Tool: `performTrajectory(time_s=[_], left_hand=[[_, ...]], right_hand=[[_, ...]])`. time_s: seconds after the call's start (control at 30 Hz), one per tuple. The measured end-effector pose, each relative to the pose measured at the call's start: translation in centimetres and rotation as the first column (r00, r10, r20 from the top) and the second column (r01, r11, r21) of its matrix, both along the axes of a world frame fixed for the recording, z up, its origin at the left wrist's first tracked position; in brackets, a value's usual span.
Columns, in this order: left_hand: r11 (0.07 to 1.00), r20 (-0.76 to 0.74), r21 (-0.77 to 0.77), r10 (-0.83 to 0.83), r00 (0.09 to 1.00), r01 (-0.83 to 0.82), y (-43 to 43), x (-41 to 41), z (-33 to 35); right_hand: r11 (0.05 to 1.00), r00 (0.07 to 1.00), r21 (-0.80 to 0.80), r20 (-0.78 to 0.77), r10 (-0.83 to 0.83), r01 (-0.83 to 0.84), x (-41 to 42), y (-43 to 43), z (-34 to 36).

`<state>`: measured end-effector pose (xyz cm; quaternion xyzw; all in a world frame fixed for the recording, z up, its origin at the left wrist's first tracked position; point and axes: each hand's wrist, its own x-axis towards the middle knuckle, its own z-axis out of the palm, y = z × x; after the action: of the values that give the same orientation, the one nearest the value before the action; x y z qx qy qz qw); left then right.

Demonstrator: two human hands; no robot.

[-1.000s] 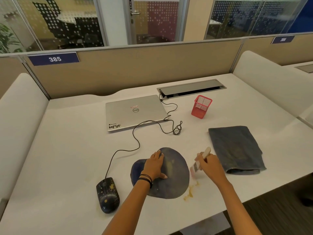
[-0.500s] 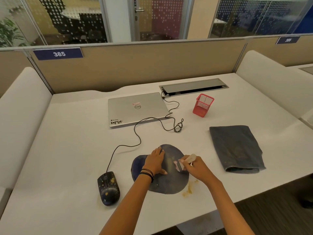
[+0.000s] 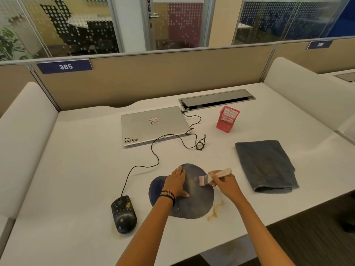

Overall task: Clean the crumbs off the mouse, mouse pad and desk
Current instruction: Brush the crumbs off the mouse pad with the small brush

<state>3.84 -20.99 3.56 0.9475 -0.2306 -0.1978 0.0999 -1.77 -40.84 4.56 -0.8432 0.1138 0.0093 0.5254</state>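
Counter [image 3: 76, 179]: white, in an office cubicle; tan partition [image 3: 153, 77] and glass walls behind. Mouse pad [image 3: 194, 204]: dark, rounded, flat beneath both grips. Left grip [image 3: 175, 183]: fingers straight, pressing the pad. Right grip [image 3: 224, 182]: curled round brush [image 3: 213, 176], which lies crosswise with its bristles pointing toward the left grip. Crumbs [image 3: 214, 211]: on counter, nearside of right grip. Mouse [image 3: 124, 214]: left of left grip, lengthwise, cable end far.

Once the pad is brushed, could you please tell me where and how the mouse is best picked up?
Probably pinch the mouse by its two long sides, coming down from above at the near end. Its cable leaves the far end, and crumbs lie on its top, so the sides are free. The left hand is closer; the right hand holds the brush.
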Motion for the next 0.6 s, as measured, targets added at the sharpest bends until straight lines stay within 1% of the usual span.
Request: performTrajectory(time_s=[0.13, 0.23, 0.3, 0.33, 0.37, 0.43, 0.5, 0.57, 0.6], left_hand=[[1.000, -0.001, 0.003, 0.000, 1.000, 0.000, 0.0, 0.0, 0.1], [1.000, -0.001, 0.006, -0.003, 1.000, 0.003, 0.0, 0.0, 0.2], [1.000, -0.005, 0.008, -0.004, 1.000, 0.004, 0.0, 0.0, 0.3], [1.000, -0.009, 0.007, -0.006, 1.000, 0.006, 0.0, 0.0, 0.4], [1.000, -0.013, 0.008, -0.008, 1.000, 0.008, 0.0, 0.0, 0.4], [1.000, -0.017, 0.008, -0.010, 1.000, 0.010, 0.0, -0.1, 0.5], [1.000, -0.011, 0.008, -0.009, 1.000, 0.010, 0.1, -0.1, 0.5], [1.000, -0.011, 0.007, -0.008, 1.000, 0.009, 0.1, -0.1, 0.5], [1.000, -0.012, 0.005, -0.008, 1.000, 0.008, 0.2, -0.1, 0.5]], right_hand=[[0.991, 0.988, 0.046, -0.088, 0.127, -0.124, -1.2, 0.1, -0.4], [0.952, 0.930, 0.033, -0.207, 0.305, -0.305, -2.0, -0.4, 0.3], [0.923, 0.892, -0.002, -0.259, 0.371, -0.384, -2.0, -0.8, 1.0], [0.928, 0.900, -0.008, -0.248, 0.359, -0.372, -1.9, -0.9, 1.3], [0.948, 0.926, 0.011, -0.208, 0.315, -0.319, -1.8, -1.0, 1.5], [0.983, 0.980, 0.069, -0.092, 0.177, -0.171, -1.6, -1.0, 1.5], [0.996, 0.997, 0.038, -0.021, 0.077, -0.077, -1.6, -0.8, 1.2], [0.998, 0.998, -0.008, -0.018, 0.067, -0.067, -2.0, -0.5, 0.6], [0.997, 0.996, -0.008, -0.028, 0.082, -0.083, -2.4, -0.5, 0.4]])
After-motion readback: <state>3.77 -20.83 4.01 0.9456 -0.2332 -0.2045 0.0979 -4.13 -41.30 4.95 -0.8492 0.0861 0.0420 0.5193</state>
